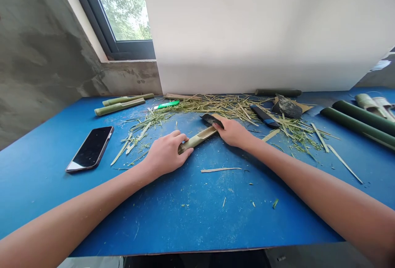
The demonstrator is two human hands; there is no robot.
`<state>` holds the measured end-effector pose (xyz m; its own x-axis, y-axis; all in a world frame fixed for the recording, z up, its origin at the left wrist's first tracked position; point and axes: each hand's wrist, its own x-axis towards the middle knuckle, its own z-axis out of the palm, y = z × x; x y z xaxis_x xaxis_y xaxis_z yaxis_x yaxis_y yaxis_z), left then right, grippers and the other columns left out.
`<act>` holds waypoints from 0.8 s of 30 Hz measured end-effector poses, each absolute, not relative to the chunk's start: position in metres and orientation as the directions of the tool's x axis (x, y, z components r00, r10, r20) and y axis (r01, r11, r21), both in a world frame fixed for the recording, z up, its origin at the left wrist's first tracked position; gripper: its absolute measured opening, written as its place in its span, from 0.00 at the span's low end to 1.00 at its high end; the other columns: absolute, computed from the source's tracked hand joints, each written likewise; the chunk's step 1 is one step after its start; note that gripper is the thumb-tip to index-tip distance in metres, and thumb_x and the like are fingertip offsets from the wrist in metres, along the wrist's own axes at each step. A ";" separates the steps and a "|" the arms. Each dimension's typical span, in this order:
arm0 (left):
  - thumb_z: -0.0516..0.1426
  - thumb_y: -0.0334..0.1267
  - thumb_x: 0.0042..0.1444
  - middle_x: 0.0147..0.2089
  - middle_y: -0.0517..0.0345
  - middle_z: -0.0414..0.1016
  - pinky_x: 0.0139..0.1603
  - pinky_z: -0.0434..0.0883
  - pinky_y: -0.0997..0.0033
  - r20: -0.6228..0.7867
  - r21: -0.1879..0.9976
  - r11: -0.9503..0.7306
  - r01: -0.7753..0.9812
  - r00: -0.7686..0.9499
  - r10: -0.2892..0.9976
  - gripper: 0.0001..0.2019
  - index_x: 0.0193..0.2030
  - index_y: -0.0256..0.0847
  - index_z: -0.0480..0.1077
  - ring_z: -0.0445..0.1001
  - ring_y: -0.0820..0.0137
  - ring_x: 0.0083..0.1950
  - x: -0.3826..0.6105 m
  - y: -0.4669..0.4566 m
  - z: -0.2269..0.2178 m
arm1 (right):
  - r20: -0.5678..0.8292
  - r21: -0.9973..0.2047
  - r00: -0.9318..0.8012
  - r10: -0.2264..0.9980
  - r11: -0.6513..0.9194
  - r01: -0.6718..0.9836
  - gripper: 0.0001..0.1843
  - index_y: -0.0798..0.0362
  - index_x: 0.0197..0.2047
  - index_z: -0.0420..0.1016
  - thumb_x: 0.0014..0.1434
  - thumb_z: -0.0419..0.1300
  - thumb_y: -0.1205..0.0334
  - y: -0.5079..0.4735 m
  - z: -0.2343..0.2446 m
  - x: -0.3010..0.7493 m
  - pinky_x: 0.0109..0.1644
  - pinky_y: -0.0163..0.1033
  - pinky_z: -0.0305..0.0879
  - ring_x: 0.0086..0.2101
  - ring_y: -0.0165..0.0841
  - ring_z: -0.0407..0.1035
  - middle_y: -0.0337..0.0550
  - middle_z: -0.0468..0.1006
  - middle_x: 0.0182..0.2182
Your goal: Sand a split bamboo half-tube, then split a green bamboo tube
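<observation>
Landmark: the phone, lying flat on the blue tabletop.

Bamboo piece: to the right of the phone, slanting, with one end toward the phone and the other pointing away from it. A long section of wall is cut away, leaving an open trough.

Left hand: fingers clamped around the bamboo's phone-side end, thumb along the lower side. Right hand: fingers closed on a curled dark sheet at the bamboo's end farther from the phone. The sheet and the hand itself cover the fingertips there; cannot tell whether they touch the bamboo directly.

Surroundings: two cut bamboo lengths beyond the phone; a green-handled tool beyond it and to the right; heaped shavings farther right again from the phone.

Handling, judged by eye: bamboo should be light and stiff, with a smooth outer skin that may roll or slip under a loose grip. Weakest part is likely the cut edges, thin enough to splinter or split along the grain. Best hold: the full-round end nearest the phone, gripped all round, keeping skin off the trough's rim. Sheet appears thin and flexible; pinch it flat.
</observation>
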<state>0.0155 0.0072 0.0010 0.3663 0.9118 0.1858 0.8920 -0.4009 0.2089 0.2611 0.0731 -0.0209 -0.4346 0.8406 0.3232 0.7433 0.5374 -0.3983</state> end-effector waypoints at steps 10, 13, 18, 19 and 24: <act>0.51 0.53 0.66 0.46 0.54 0.78 0.37 0.68 0.64 0.143 0.189 -0.370 0.910 0.347 0.927 0.17 0.46 0.44 0.72 0.78 0.61 0.41 0.018 0.008 0.001 | 0.345 -0.422 -0.486 0.803 0.595 0.684 0.22 0.52 0.63 0.73 0.72 0.48 0.58 0.065 -0.024 0.247 0.63 0.51 0.66 0.57 0.45 0.72 0.52 0.78 0.57; 0.51 0.53 0.66 0.45 0.54 0.78 0.36 0.67 0.65 0.149 0.178 -0.382 0.907 0.359 0.922 0.16 0.45 0.44 0.72 0.77 0.61 0.41 0.017 0.008 0.001 | 0.359 -0.444 -0.606 0.710 0.701 0.559 0.23 0.49 0.66 0.70 0.73 0.48 0.58 0.066 -0.024 0.248 0.66 0.49 0.63 0.61 0.42 0.68 0.48 0.75 0.62; 0.51 0.53 0.66 0.46 0.55 0.78 0.37 0.67 0.65 0.150 0.202 -0.376 0.904 0.351 0.924 0.17 0.46 0.44 0.72 0.78 0.61 0.42 0.017 0.008 0.001 | 0.330 -0.394 -0.435 0.838 0.541 0.743 0.21 0.51 0.62 0.74 0.71 0.49 0.61 0.073 -0.024 0.257 0.60 0.50 0.68 0.54 0.45 0.74 0.51 0.80 0.55; 0.51 0.53 0.66 0.46 0.55 0.78 0.37 0.67 0.65 0.147 0.200 -0.379 0.903 0.355 0.923 0.17 0.46 0.44 0.72 0.78 0.61 0.42 0.017 0.008 0.001 | 0.350 -0.390 -0.447 0.823 0.562 0.729 0.21 0.52 0.61 0.75 0.71 0.49 0.61 0.072 -0.024 0.256 0.61 0.50 0.67 0.55 0.45 0.73 0.52 0.79 0.56; 0.51 0.53 0.66 0.45 0.53 0.78 0.37 0.68 0.65 0.151 0.184 -0.383 0.905 0.359 0.921 0.17 0.45 0.44 0.72 0.78 0.60 0.41 0.017 0.008 0.002 | 0.312 -0.421 -0.577 0.754 0.655 0.628 0.22 0.48 0.66 0.70 0.73 0.48 0.57 0.067 -0.022 0.251 0.61 0.49 0.67 0.56 0.43 0.73 0.48 0.78 0.58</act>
<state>0.0173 0.0081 0.0019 0.3589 0.9211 0.1508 0.9052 -0.3829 0.1844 0.2509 0.0668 -0.0219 -0.5772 0.7545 0.3124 0.6281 0.6547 -0.4205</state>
